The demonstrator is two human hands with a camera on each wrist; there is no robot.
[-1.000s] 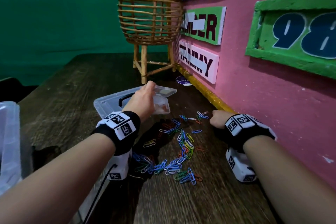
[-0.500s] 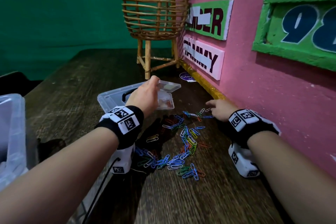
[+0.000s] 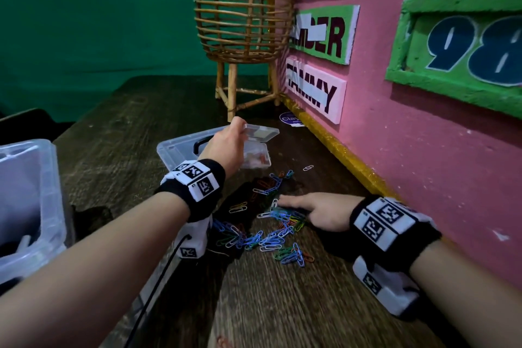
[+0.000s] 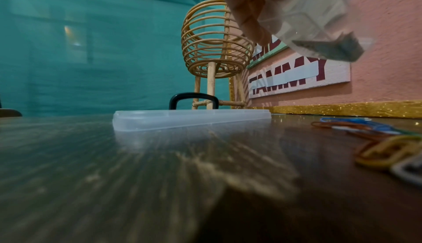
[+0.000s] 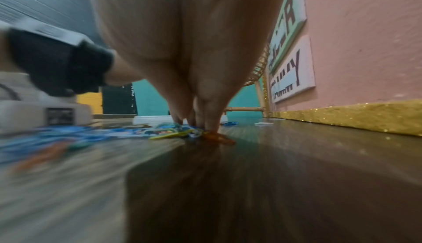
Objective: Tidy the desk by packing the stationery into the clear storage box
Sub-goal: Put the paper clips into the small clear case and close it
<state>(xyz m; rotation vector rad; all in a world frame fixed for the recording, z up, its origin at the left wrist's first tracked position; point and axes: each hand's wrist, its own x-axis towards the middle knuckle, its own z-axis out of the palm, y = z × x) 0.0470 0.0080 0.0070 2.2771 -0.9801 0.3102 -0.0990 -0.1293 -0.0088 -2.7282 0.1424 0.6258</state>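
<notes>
Several coloured paper clips (image 3: pixel 271 234) lie scattered on the dark wooden desk (image 3: pixel 282 305). My left hand (image 3: pixel 238 135) grips a small clear hinged case (image 3: pixel 255 159) by its raised lid, just beyond the clips; the left wrist view shows the case (image 4: pixel 319 21) against my fingers. My right hand (image 3: pixel 285 202) lies flat with straight fingers on the right side of the clip pile, and its fingertips (image 5: pixel 205 120) press on clips (image 5: pixel 173 131). The big clear storage box (image 3: pixel 42 192) stands at the far left.
The box's clear lid (image 3: pixel 178 150) with a black handle lies flat behind my left hand. A rattan basket stand (image 3: pixel 243 22) stands at the back by the pink wall (image 3: pixel 423 150), whose yellow base strip runs close along the right. One clip (image 3: pixel 308 168) lies apart near the wall.
My right hand has come back from the far clips near the wall and now lies flat on the middle of the pile, nearer to me. The left hand still holds the case.
</notes>
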